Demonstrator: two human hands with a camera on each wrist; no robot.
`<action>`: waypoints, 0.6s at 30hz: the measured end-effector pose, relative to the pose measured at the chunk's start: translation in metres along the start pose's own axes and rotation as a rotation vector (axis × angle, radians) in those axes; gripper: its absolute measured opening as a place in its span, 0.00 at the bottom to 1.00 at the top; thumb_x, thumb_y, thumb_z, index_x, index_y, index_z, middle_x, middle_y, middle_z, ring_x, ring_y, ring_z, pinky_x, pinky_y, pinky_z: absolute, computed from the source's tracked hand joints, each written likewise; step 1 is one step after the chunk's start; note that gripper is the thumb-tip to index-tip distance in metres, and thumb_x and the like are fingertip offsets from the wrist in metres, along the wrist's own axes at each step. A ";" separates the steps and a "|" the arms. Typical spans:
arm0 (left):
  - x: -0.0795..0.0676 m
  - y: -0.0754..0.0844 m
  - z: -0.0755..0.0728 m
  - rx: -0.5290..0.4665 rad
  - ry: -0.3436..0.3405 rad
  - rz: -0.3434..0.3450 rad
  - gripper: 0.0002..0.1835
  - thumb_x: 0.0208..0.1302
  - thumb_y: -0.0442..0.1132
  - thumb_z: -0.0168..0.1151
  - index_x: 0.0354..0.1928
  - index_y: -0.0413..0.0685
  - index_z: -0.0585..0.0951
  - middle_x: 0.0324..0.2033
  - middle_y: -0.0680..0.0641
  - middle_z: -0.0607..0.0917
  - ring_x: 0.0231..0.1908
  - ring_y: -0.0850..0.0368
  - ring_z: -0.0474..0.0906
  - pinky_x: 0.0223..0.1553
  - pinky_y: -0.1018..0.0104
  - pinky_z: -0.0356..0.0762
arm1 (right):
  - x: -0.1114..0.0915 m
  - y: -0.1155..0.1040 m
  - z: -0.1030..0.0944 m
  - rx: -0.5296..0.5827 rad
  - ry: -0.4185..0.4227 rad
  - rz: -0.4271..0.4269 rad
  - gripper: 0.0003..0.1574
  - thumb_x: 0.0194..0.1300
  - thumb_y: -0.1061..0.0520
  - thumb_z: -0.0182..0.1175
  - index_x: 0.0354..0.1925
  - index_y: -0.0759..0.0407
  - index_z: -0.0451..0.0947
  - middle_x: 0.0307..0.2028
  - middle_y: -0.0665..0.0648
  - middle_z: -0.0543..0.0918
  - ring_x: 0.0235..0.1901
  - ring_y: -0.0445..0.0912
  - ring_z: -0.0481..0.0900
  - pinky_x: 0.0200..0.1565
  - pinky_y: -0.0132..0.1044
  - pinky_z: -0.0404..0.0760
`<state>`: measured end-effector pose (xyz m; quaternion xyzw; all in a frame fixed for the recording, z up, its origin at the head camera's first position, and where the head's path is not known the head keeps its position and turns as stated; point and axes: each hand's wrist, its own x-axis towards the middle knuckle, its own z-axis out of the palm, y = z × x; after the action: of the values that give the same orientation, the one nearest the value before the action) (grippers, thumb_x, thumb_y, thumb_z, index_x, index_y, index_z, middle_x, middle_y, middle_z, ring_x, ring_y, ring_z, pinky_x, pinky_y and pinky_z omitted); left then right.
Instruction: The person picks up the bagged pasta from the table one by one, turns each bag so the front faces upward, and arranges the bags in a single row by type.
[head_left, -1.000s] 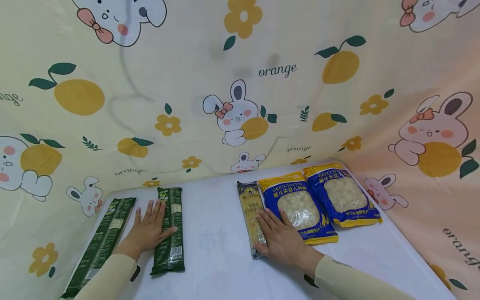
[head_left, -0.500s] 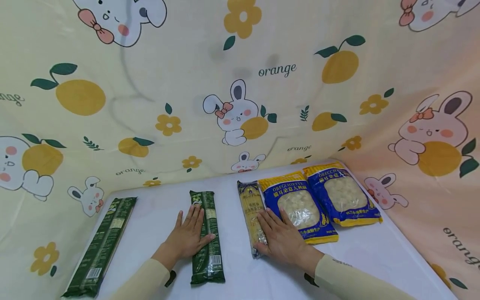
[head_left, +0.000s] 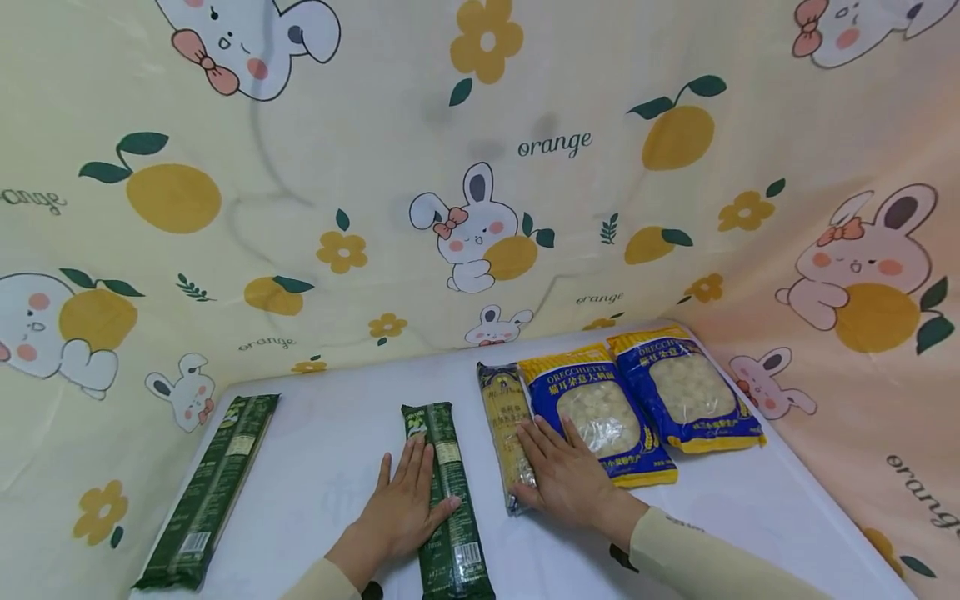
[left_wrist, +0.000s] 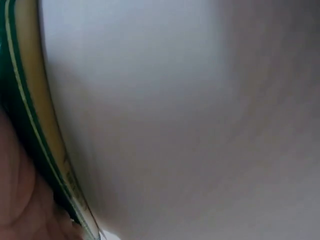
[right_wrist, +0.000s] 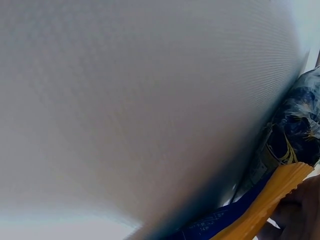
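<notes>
My left hand point(head_left: 397, 504) lies with straight fingers along a long green pasta packet point(head_left: 447, 467) near the table's front middle in the head view. Its thumb reaches across the packet. In the left wrist view, the green and yellowish side of the packet point(left_wrist: 35, 105) runs down the left edge beside the hand. My right hand point(head_left: 570, 479) rests flat, fingers extended, over a slim spaghetti packet point(head_left: 502, 408). It also overlaps the lower left of a blue and yellow orecchiette bag point(head_left: 585, 387). The right wrist view shows that bag's yellow edge point(right_wrist: 270, 200) close up.
A second green packet point(head_left: 210, 492) lies slanted along the table's left edge. At the back right is another orecchiette bag point(head_left: 690, 387), against the first one. A patterned cloth point(head_left: 375, 167) with rabbits and oranges rises behind the white table point(head_left: 330, 450).
The left hand has slid the green packet rightward and toward the front edge, away from the second green packet. The right hand has stayed over the spaghetti packet. The head view has shifted slightly.
</notes>
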<state>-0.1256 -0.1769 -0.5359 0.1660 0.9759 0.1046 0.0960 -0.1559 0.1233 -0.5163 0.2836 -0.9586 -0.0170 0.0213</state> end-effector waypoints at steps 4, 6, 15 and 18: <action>-0.004 0.002 -0.005 0.001 -0.019 -0.010 0.54 0.77 0.75 0.35 0.84 0.38 0.46 0.84 0.36 0.42 0.84 0.40 0.36 0.80 0.33 0.37 | 0.000 0.000 0.000 -0.010 -0.001 -0.005 0.54 0.78 0.24 0.44 0.81 0.61 0.59 0.81 0.60 0.63 0.81 0.58 0.58 0.79 0.64 0.52; -0.003 0.002 -0.007 0.000 -0.028 -0.010 0.54 0.77 0.76 0.35 0.84 0.38 0.46 0.84 0.36 0.42 0.84 0.40 0.37 0.80 0.33 0.38 | 0.000 0.002 0.000 -0.003 0.005 -0.007 0.54 0.78 0.24 0.45 0.81 0.61 0.60 0.80 0.61 0.63 0.81 0.59 0.59 0.79 0.64 0.52; 0.004 -0.011 -0.024 0.069 0.022 0.061 0.45 0.79 0.69 0.45 0.80 0.40 0.64 0.81 0.38 0.61 0.81 0.40 0.57 0.76 0.32 0.57 | -0.004 -0.005 -0.010 -0.007 0.008 0.019 0.50 0.77 0.27 0.50 0.78 0.62 0.65 0.78 0.61 0.67 0.80 0.61 0.61 0.78 0.65 0.53; 0.013 -0.016 -0.036 0.119 0.122 0.065 0.33 0.81 0.61 0.51 0.72 0.43 0.76 0.72 0.40 0.76 0.73 0.40 0.71 0.70 0.35 0.70 | -0.009 -0.018 -0.013 -0.031 0.079 0.029 0.46 0.76 0.30 0.55 0.74 0.63 0.71 0.74 0.62 0.73 0.77 0.60 0.67 0.77 0.64 0.58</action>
<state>-0.1509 -0.1934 -0.5076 0.1965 0.9784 0.0596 0.0232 -0.1379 0.1132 -0.5043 0.2698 -0.9606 -0.0205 0.0639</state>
